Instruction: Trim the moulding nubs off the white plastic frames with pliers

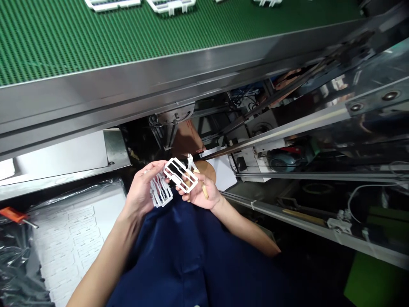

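Note:
Low in the middle of the view, over my dark blue lap, my left hand (pixel 142 192) is closed on a small stack of white plastic frame parts (pixel 160 192). My right hand (pixel 203 192) is closed too. It grips a wooden-handled tool (pixel 201 185) with a metal tip and, with its fingertips, one white plastic frame part (pixel 179 175) held flat above the stack. The two hands are close together and the parts overlap.
A green ribbed conveyor belt (pixel 128 34) with a steel side rail (pixel 159 81) runs across the top, carrying several white parts (pixel 171 5). A plastic-lined box of white parts (pixel 73 238) sits at lower left. Machine frames and cables (pixel 303 162) fill the right.

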A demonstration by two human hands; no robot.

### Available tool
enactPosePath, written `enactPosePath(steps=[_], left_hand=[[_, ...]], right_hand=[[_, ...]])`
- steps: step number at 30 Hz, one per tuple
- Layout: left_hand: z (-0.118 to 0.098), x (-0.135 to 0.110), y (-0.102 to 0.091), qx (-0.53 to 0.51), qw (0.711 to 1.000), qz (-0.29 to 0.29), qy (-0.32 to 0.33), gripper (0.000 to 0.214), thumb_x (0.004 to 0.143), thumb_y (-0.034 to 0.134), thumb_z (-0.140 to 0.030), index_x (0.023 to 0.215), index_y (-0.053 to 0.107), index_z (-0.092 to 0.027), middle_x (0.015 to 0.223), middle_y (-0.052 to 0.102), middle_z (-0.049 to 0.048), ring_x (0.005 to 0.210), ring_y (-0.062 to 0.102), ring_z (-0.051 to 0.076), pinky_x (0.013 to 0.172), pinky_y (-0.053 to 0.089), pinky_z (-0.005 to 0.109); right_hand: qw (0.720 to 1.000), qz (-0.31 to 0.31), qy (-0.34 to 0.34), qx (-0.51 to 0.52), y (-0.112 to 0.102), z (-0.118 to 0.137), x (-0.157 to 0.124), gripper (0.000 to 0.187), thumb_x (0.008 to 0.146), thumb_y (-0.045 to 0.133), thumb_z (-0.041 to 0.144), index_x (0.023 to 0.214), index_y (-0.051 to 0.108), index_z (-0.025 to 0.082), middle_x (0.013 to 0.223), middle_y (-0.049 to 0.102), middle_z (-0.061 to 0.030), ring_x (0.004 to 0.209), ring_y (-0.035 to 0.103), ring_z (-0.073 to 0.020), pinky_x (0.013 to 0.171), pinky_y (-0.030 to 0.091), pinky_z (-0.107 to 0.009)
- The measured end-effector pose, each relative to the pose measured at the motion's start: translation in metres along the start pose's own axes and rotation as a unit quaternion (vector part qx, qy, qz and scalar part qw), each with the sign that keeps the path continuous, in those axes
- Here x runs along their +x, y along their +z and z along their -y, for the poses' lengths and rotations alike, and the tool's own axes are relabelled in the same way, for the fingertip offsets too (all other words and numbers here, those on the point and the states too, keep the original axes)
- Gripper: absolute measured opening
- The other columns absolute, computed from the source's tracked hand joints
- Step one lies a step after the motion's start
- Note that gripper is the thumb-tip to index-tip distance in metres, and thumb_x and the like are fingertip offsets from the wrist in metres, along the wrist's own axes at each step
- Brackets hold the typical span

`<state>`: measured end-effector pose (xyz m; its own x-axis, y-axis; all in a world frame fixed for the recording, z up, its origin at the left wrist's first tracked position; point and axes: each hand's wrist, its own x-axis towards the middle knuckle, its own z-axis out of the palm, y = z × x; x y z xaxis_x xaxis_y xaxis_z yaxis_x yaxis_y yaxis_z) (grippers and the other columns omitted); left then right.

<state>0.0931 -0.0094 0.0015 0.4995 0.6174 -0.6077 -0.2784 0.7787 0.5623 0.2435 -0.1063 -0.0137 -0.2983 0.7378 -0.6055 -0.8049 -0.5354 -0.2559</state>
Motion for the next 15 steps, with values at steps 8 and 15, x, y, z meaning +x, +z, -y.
enactPosePath(steps=[8,15], left_hand=[[0.0018,0.0046,-0.0017,-0.087,0.993,0.03,-0.076,0.017,0.085,0.058,-0.028,0.086,0.065,-0.012,0.066,0.063,0.0029,0.053,0.06,0.014,0.049,0.051,0.022],[0.0035,0.0079,-0.0069,-0.1,0.991,0.018,-0.086,0.017,0.087,0.056,-0.026,0.088,0.066,-0.012,0.073,0.066,0.004,0.055,0.063,0.014,0.049,0.054,0.022]], right_hand=[[1.0,-0.008,-0.014,-0.002,0.0,-0.0014,0.0,0.025,0.079,0.046,0.042,0.089,0.05,0.019,0.083,0.062,-0.0059,0.071,0.054,-0.0149,0.06,0.038,-0.025],[0.999,0.023,-0.027,0.021,-0.0013,0.0013,-0.0006,0.027,0.077,0.048,0.042,0.089,0.052,0.018,0.083,0.062,-0.006,0.071,0.055,-0.0144,0.06,0.038,-0.024]])
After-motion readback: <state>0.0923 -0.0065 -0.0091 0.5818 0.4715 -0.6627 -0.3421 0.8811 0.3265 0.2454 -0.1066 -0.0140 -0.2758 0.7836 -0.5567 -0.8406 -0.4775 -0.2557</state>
